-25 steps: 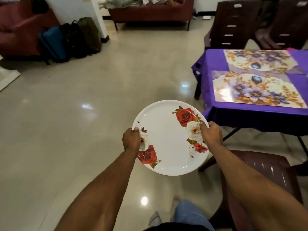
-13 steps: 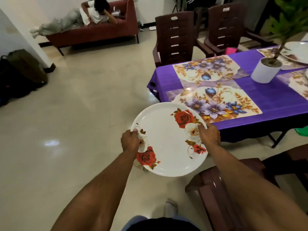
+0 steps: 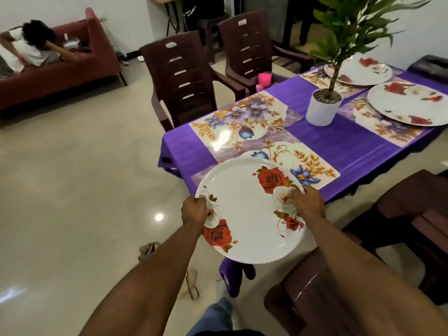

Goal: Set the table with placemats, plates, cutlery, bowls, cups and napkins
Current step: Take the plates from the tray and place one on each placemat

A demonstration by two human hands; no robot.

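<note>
The table (image 3: 339,144) under its purple cloth fills the frame from about one to three o'clock, with a brown chair (image 3: 184,81) drawn up at its far side toward twelve o'clock and a second chair (image 3: 249,47) just beyond that. Four flowered placemats lie on the cloth: the near placemat (image 3: 308,163) sits at the table's near corner, the far placemat (image 3: 242,117) touches it on the twelve o'clock side, and two more lie out toward two o'clock, each already carrying a plate, one nearer (image 3: 409,103) and one farther (image 3: 358,69). A white pot with a green plant (image 3: 323,107) stands on the bare cloth between the two pairs of mats. The rose-printed plate (image 3: 247,214) is at the centre of the view, held level in the air, its far rim overlapping the near edge of the near placemat; whether it touches the mat cannot be told. The left hand (image 3: 195,210) clamps the rim at the plate's nine o'clock, thumb pressed on the top face and the fingers curled underneath out of sight. The right hand (image 3: 309,204) pinches the rim at about three o'clock the same way, thumb on top over a white rose, fingers hidden below.
</note>
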